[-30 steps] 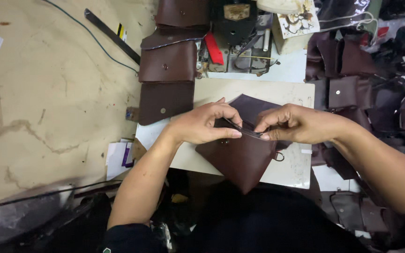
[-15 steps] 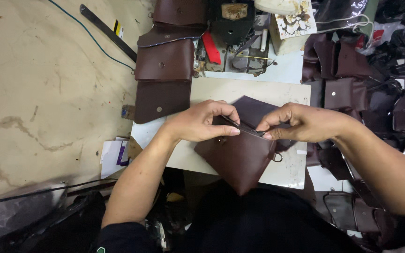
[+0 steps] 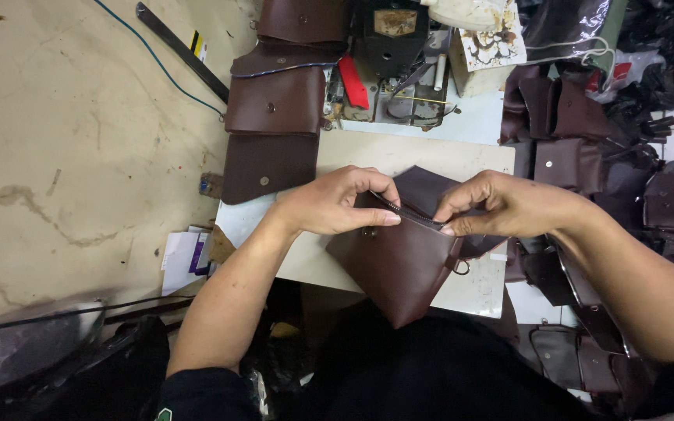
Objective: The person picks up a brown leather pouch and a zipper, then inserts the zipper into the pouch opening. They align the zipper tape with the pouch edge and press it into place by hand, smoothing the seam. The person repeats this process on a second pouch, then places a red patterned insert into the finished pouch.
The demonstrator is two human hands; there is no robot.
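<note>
The left hand (image 3: pixel 335 204) and right hand (image 3: pixel 501 204) both pinched the zipper (image 3: pixel 411 214) of a dark brown pouch (image 3: pixel 399 265), which lay on the pale worktop (image 3: pixel 384 150) near a sewing machine (image 3: pixel 390 54).

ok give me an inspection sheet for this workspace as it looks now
surface: pale table, partly covered by the work.
job's things: dark brown leather pouch with a zipper along its top edge and a metal ring at its right side.
clutter: brown leather pieces stacked to the left, more piled on the right; papers on the floor.
grippers: left hand and right hand both pinch the pouch at the zipper.
cables: blue cord across the floor.
surroundings: sewing machine behind the table; stained concrete floor.
</note>
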